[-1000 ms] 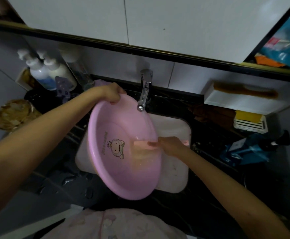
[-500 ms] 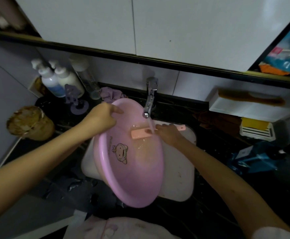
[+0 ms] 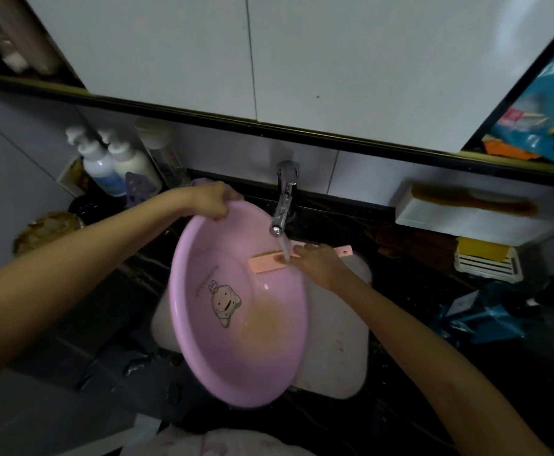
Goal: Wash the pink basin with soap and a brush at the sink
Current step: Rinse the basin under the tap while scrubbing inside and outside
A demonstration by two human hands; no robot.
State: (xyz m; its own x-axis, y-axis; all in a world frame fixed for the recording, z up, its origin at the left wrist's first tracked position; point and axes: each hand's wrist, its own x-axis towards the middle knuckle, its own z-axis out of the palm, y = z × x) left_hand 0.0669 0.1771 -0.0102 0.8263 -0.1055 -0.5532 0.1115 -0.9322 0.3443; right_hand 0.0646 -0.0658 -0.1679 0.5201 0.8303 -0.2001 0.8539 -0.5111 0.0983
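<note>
The pink basin is tilted over the white sink, its inside with a cartoon print facing me. My left hand grips its far rim at the top. My right hand holds a pink brush by its handle, the head lying against the basin's upper inner wall. Water runs from the chrome tap onto the brush and into the basin. Brownish water pools low in the basin.
Two white pump bottles and a clear bottle stand at the back left on the dark counter. A white wall shelf with a brown comb hangs right. A yellow soap in a dish and blue packaging lie right.
The brush rose from the basin's middle to its upper wall under the tap. My left hand shifted along the far rim, and the basin turned a little.
</note>
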